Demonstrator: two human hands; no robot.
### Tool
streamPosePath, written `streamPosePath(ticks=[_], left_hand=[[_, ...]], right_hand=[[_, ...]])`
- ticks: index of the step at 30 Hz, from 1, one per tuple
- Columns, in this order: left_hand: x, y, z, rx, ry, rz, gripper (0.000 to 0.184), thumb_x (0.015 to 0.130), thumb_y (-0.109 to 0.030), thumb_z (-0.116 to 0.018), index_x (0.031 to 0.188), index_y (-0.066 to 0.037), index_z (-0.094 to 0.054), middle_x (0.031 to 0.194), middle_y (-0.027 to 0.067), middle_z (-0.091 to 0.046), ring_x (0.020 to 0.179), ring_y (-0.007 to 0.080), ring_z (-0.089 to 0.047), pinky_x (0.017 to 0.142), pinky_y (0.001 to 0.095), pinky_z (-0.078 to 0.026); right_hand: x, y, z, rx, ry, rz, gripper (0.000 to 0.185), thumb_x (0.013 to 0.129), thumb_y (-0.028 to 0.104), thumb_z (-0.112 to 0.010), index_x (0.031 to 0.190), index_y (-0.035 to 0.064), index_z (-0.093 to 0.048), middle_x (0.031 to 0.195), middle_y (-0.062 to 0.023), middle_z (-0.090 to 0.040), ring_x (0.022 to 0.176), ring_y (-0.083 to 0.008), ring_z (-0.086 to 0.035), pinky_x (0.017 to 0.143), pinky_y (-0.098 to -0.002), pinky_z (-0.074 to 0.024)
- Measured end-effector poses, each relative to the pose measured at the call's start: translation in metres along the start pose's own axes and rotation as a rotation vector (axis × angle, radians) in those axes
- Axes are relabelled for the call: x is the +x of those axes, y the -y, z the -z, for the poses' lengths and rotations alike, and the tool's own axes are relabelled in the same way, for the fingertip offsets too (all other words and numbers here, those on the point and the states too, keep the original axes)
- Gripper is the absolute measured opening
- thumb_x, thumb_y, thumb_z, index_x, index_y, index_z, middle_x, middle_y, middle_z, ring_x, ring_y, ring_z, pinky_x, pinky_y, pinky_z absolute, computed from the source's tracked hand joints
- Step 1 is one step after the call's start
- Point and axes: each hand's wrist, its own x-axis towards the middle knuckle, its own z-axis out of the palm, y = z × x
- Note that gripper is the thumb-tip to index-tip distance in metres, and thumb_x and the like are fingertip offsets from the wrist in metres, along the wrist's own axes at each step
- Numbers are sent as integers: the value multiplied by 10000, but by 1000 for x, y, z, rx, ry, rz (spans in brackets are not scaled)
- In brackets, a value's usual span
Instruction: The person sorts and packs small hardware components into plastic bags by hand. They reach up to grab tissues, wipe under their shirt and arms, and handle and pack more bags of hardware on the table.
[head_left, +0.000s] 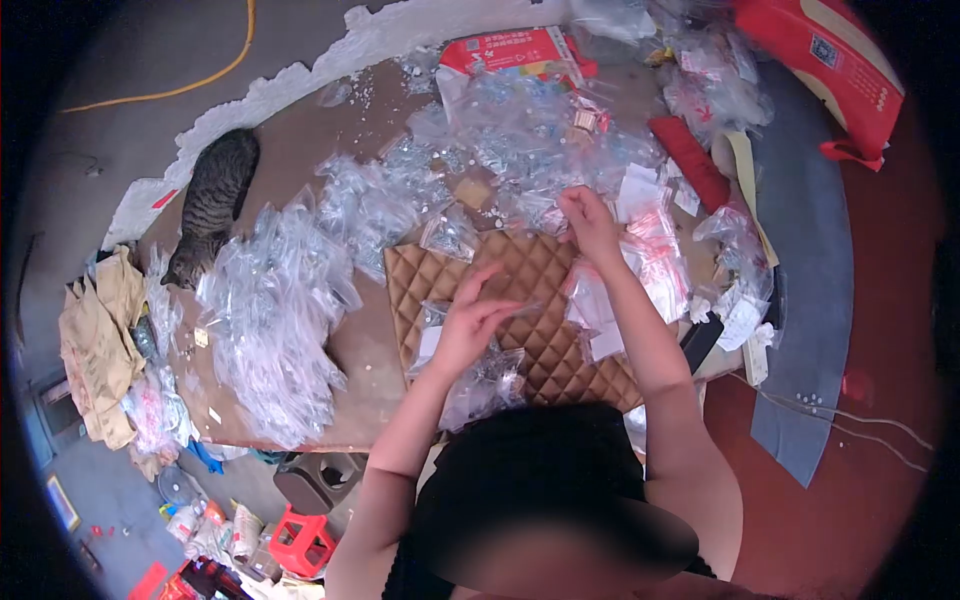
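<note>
My left hand [472, 322] is over the brown quilted mat [545, 330], its thumb and fingers apart. A faint clear film shows by its lower fingertips; I cannot tell whether it touches them. Below that hand lie clear plastic bags [490, 385] with small contents and a white slip. My right hand [590, 222] is at the mat's far edge, fingers curled together beside the heap of filled clear bags [520, 140]. Whatever it pinches is too small to make out. By my right forearm are flat bags with red markings [652, 250].
A long pile of clear bags [275, 320] covers the table's left side, with a tabby cat [215, 190] beside it. A red roll [690, 162] and a red printed bag [840, 65] are at the right. A red stool [302, 540] stands on the floor at lower left.
</note>
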Motion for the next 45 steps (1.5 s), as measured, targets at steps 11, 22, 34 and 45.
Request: streamPosePath(ticks=[11, 22, 34, 45], left_hand=[[-20, 15, -3, -129, 50, 213, 224, 879, 11, -577, 1071, -36, -684, 966, 112, -691, 894, 224, -677, 774, 293, -512], [-25, 6, 11, -53, 86, 345, 247, 878, 26, -564, 1080, -40, -691, 1030, 111, -679, 977, 210, -646, 857, 301, -495], [-32, 5, -5, -67, 80, 74, 198, 887, -39, -606, 1059, -64, -700, 1056, 70, -688, 983, 181, -641, 846, 299, -497], [-44, 16, 19, -591, -195, 439, 324, 912, -26, -595, 1235, -41, -610, 1130, 59, -644, 1007, 137, -605, 906, 286, -457]], right_hand=[[62, -3, 19, -1019, -185, 606, 489, 857, 123, -624, 1326, 106, -487, 1320, -162, -519, 1165, -327, -527, 900, -416, -485], [56, -24, 63, 12, -106, 26, 182, 870, 190, -667, 998, 64, -634, 827, -19, -653, 755, -169, -626, 695, -325, -503], [-66, 43, 16, -97, 588, -64, 257, 931, 196, -616, 1125, 28, -616, 993, -60, -671, 905, -132, -636, 770, -270, -492], [65, -26, 71, -1198, -92, 486, 241, 882, 149, -583, 1105, 118, -671, 1050, -105, -686, 995, -318, -624, 908, -405, -470]])
